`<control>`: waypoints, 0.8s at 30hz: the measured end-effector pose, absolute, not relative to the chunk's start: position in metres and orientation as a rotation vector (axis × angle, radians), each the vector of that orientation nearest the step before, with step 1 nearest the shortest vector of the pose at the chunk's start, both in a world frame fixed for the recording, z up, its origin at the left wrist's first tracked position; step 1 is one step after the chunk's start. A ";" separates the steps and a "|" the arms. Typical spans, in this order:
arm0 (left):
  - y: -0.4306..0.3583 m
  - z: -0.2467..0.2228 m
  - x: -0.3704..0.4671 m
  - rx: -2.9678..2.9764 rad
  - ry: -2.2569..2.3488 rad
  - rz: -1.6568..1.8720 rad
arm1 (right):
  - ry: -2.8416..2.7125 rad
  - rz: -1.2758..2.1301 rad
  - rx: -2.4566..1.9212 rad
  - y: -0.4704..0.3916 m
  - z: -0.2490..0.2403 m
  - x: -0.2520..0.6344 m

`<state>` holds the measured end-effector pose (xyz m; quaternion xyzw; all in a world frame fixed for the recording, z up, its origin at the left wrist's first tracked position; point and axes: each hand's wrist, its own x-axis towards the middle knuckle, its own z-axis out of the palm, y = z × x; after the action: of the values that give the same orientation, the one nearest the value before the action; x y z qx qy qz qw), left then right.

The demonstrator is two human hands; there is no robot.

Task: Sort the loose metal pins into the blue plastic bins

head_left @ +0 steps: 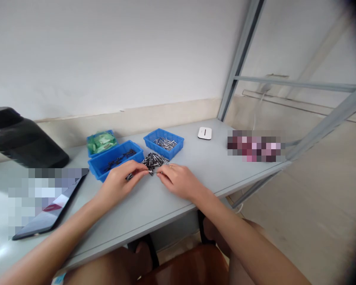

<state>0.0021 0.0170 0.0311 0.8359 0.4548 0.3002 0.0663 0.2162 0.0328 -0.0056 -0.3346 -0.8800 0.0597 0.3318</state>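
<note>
Grey desk (166,209) | 3 blue trays (175,151) | 1 parts pile (154,159) | left hand (122,176), right hand (178,180): pinching metal (150,171)

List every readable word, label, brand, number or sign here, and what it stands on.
None is readable.
Tablet-like device: mostly pixelated; its reddish mark is too blurred to read.
White square device: dark bar; any lettering is too small.
Dark bottle: pale side marks, too blurred to read.
</note>
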 end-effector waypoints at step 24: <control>0.016 0.025 0.007 2.494 1.293 0.563 | -2.245 0.251 -0.732 0.029 -0.004 0.220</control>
<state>0.0067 0.0160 0.0253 0.8622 0.4469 0.1946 0.1378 0.2201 0.0286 -0.0040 -0.2860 -0.8767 0.0979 0.3742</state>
